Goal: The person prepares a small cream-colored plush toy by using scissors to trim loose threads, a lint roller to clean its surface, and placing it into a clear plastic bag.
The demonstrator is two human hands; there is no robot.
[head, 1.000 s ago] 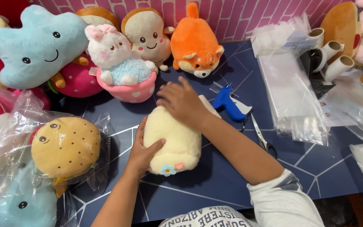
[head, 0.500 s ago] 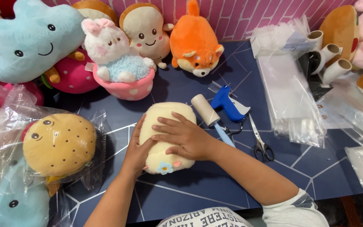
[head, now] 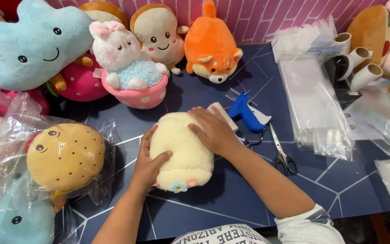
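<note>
A cream-yellow plush toy (head: 180, 151) with a small blue flower at its near end lies on the dark blue table (head: 231, 199). My left hand (head: 150, 160) grips its left side, thumb across the top. My right hand (head: 213, 131) lies flat on its upper right part, palm down. Just right of that hand are a white roll (head: 220, 113), a blue tagging gun (head: 247, 113) and scissors (head: 283, 153).
Plush toys line the back: a blue cloud (head: 37, 43), a white bunny in a pink cup (head: 129, 72), a toast (head: 156, 34), an orange dog (head: 211, 49). A bagged yellow plush (head: 64, 156) lies left. Clear plastic bags (head: 317, 104) and cardboard tubes (head: 357, 61) sit right.
My right hand slid back from the toy's far end onto its top, then shifted to its upper right. The left hand has stayed on the toy's left side.
</note>
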